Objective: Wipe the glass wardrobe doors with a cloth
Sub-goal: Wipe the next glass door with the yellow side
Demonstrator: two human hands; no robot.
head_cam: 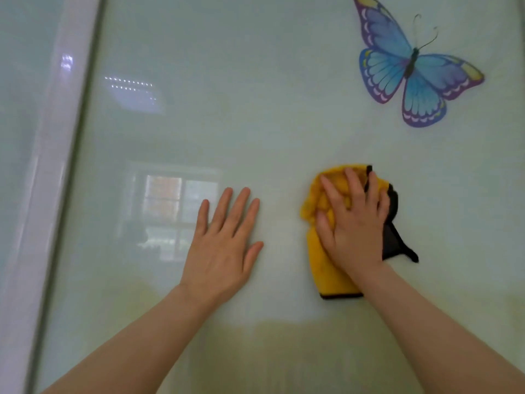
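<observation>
- Both bare forearms come up from the bottom edge, cut off below the elbows.
- Left hand [224,243] lies flat on the glass door [284,123], fingers straight and slightly spread, its grip fully open and holding nothing.
- Right hand [352,223] presses a yellow cloth [321,268] against the same glass, just right of the left hand but apart from it; the fingers are spread over the bunched cloth with the tips bent a little into it, a loose grip rather than a closed fist.
- Much of the cloth is hidden under the palm; a dark part pokes out at its right side and a dark edge shows at the bottom.
- Blue butterfly sticker [414,66] sits on the glass well above the cloth.
- White frame strip [51,155] runs down the left side; the panel beyond it is cut off.
- Faint window reflection [170,211] shows in the glass, blurred.
</observation>
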